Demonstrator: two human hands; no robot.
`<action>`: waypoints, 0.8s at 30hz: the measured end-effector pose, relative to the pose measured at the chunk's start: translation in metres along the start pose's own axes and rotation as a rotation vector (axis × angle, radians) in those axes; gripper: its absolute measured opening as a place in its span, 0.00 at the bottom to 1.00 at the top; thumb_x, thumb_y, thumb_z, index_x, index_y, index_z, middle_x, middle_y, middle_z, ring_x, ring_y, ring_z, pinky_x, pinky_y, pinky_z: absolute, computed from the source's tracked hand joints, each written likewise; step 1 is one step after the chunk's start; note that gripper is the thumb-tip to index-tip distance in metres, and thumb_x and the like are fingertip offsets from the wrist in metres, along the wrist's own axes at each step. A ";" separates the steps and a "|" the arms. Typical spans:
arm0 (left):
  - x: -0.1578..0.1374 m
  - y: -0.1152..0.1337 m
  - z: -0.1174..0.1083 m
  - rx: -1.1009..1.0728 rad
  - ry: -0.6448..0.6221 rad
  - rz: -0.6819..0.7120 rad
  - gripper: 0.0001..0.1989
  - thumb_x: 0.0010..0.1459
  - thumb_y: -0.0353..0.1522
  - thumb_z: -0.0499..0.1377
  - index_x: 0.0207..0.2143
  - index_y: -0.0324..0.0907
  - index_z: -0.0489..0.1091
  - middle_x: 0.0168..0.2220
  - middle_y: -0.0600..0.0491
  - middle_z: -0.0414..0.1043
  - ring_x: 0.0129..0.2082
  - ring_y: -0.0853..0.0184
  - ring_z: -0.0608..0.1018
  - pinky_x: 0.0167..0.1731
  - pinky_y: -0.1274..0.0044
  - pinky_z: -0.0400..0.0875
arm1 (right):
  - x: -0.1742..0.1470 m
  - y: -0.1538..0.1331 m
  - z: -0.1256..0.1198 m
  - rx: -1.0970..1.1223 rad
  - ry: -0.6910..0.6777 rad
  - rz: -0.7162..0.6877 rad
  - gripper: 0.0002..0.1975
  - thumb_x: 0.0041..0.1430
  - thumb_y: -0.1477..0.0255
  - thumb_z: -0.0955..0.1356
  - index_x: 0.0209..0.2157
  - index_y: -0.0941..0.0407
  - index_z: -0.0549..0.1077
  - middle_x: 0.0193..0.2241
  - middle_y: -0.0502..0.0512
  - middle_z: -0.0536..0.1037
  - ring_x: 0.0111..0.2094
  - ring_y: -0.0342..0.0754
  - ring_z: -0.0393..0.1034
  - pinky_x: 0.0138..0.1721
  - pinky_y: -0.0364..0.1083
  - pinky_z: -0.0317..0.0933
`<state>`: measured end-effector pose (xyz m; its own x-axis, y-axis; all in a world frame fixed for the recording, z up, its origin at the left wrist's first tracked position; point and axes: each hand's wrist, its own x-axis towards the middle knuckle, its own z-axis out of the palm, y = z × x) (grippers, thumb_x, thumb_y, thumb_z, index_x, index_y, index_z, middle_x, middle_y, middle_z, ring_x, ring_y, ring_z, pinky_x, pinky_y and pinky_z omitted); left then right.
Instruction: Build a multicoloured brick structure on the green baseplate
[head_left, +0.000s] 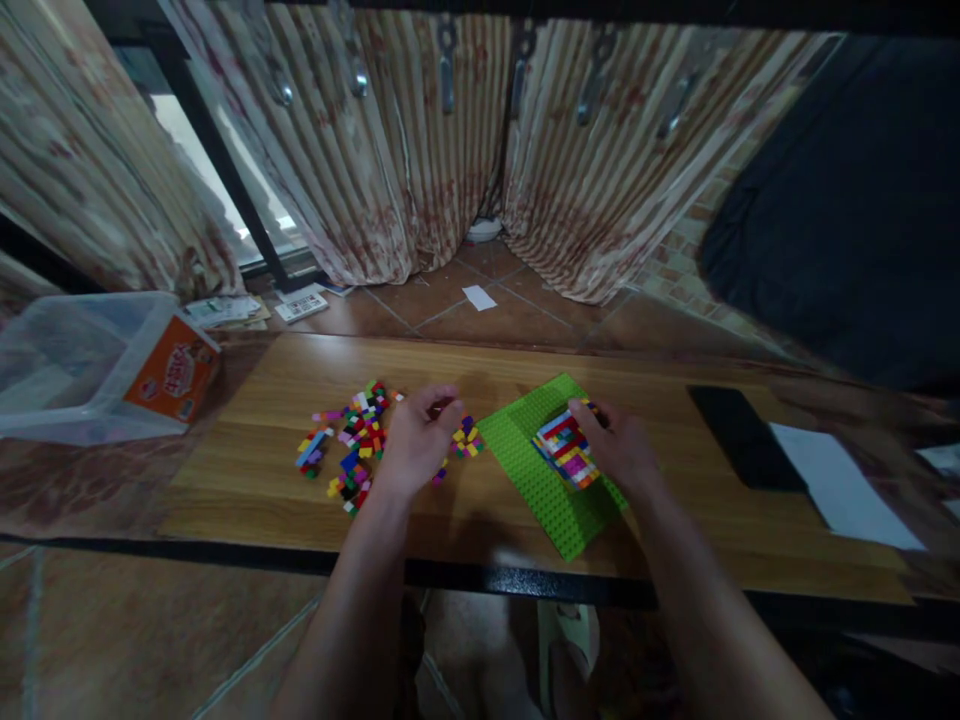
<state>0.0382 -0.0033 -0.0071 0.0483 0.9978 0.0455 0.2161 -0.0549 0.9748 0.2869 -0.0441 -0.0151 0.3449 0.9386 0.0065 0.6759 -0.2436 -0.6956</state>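
Note:
A bright green studded baseplate (pixel 525 470) lies at an angle on the wooden table. On it stands a low block of multicoloured toy bricks (pixel 566 450), in rows of red, white, blue, yellow and purple. My right hand (pixel 622 450) grips the far right side of this brick block, its fingertips partly hidden behind it. Left of the baseplate, my left hand (pixel 416 445) hovers over loose toy bricks (pixel 367 430), thumb and fingers pinched together. Whatever sits in that pinch is too small to make out. More small bricks (pixel 469 437) lie between this hand and the baseplate.
A clear plastic bin (pixel 82 365) with an orange label stands at the far left. To the right lie a dark flat tablet-like object (pixel 746 437) and a white paper sheet (pixel 844 485). Striped curtains (pixel 420 150) hang beyond the table (pixel 247 480).

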 end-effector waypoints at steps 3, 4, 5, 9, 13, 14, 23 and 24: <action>0.002 0.000 -0.008 -0.022 0.043 -0.035 0.12 0.51 0.35 0.61 0.37 0.38 0.75 0.31 0.52 0.77 0.30 0.67 0.76 0.31 0.77 0.71 | -0.002 0.000 -0.001 -0.070 0.015 -0.014 0.27 0.60 0.50 0.58 0.32 0.57 0.76 0.25 0.57 0.77 0.28 0.51 0.70 0.29 0.46 0.56; 0.003 0.000 -0.011 -0.027 0.057 -0.037 0.12 0.51 0.35 0.61 0.37 0.38 0.75 0.31 0.52 0.77 0.30 0.67 0.76 0.31 0.77 0.71 | -0.002 0.001 -0.001 -0.086 0.020 -0.011 0.27 0.60 0.50 0.58 0.32 0.57 0.76 0.25 0.58 0.77 0.29 0.52 0.71 0.29 0.46 0.56; 0.003 0.000 -0.013 -0.031 0.070 -0.034 0.12 0.51 0.35 0.61 0.37 0.38 0.75 0.31 0.52 0.77 0.30 0.68 0.77 0.32 0.77 0.71 | -0.003 0.002 -0.001 -0.097 0.022 -0.006 0.27 0.61 0.50 0.58 0.33 0.57 0.77 0.26 0.58 0.78 0.29 0.52 0.71 0.30 0.46 0.56; 0.005 -0.001 -0.019 -0.050 0.115 -0.019 0.13 0.51 0.34 0.61 0.38 0.37 0.75 0.32 0.52 0.77 0.30 0.68 0.76 0.31 0.77 0.70 | -0.006 0.001 -0.003 -0.159 0.027 0.015 0.28 0.63 0.52 0.55 0.34 0.57 0.77 0.27 0.60 0.77 0.30 0.54 0.71 0.31 0.48 0.58; 0.004 0.002 -0.023 -0.038 0.133 -0.015 0.13 0.51 0.34 0.61 0.38 0.37 0.75 0.32 0.51 0.77 0.30 0.68 0.76 0.32 0.77 0.71 | -0.023 -0.017 -0.002 -0.259 0.371 -0.171 0.23 0.63 0.57 0.60 0.44 0.60 0.76 0.39 0.67 0.77 0.42 0.60 0.70 0.41 0.55 0.62; 0.003 0.002 -0.024 -0.035 0.136 -0.014 0.13 0.51 0.34 0.61 0.38 0.37 0.76 0.32 0.51 0.77 0.30 0.68 0.77 0.32 0.77 0.71 | -0.029 -0.024 0.001 -0.248 0.452 -0.277 0.21 0.63 0.59 0.61 0.45 0.60 0.75 0.42 0.68 0.76 0.47 0.61 0.69 0.46 0.57 0.61; 0.002 0.003 -0.023 -0.028 0.137 0.001 0.12 0.52 0.32 0.60 0.39 0.37 0.76 0.34 0.50 0.78 0.33 0.66 0.78 0.35 0.76 0.72 | -0.065 -0.067 0.079 -0.133 -0.055 -0.709 0.10 0.62 0.72 0.64 0.42 0.55 0.76 0.44 0.59 0.75 0.46 0.55 0.66 0.49 0.55 0.64; 0.001 0.003 -0.024 -0.017 0.130 0.006 0.12 0.53 0.33 0.60 0.39 0.37 0.76 0.35 0.50 0.78 0.33 0.66 0.78 0.35 0.76 0.72 | -0.064 -0.067 0.086 -0.157 -0.064 -0.688 0.10 0.62 0.72 0.64 0.42 0.55 0.76 0.45 0.60 0.74 0.46 0.56 0.66 0.49 0.55 0.64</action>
<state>0.0155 -0.0014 0.0009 -0.0775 0.9939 0.0781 0.1995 -0.0613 0.9780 0.1636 -0.0665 -0.0300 -0.2300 0.9035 0.3617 0.8145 0.3821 -0.4365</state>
